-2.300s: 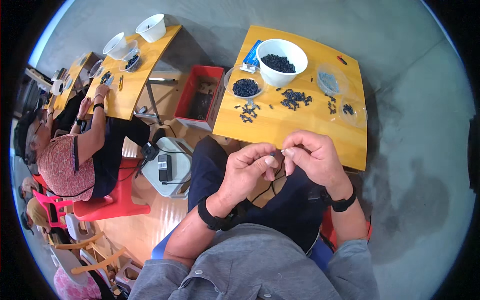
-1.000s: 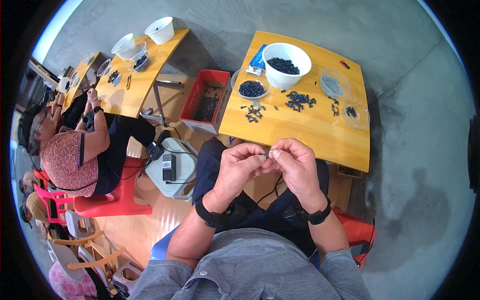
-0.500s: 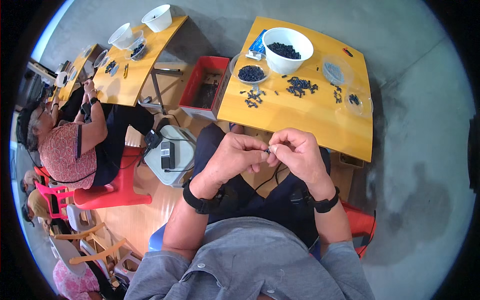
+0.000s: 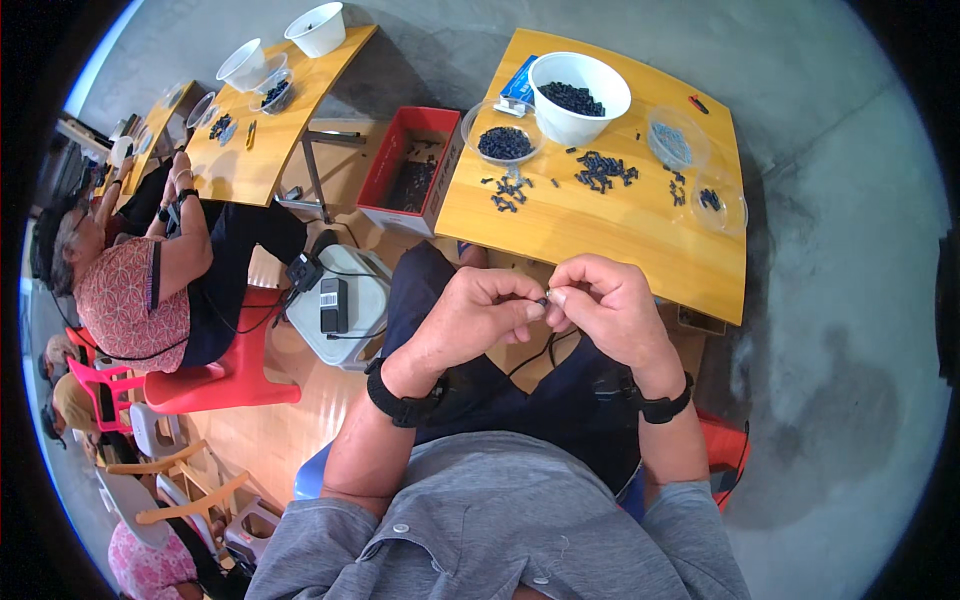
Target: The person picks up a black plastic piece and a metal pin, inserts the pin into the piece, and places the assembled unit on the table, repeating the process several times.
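Yellow wooden desk (image 4: 610, 234), towards one o'clock: white tub (image 4: 566, 126), loose dark parts (image 4: 604, 172). Left hand (image 4: 474, 316): fingertips pinched closed on small dark piece (image 4: 542, 301), at its three o'clock. Right hand (image 4: 612, 306): likewise pinched, meeting it, seemingly on a tiny pale piece (image 4: 549, 294).

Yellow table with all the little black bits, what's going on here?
A seated person is working with both hands just off the near edge of the yellow table. The left hand pinches a small dark piece; the right hand's fingertips are pinched close against it, though whatever they grip is too small to make out. On the table stand a white bowl of black parts, some loose black pieces and clear dishes.
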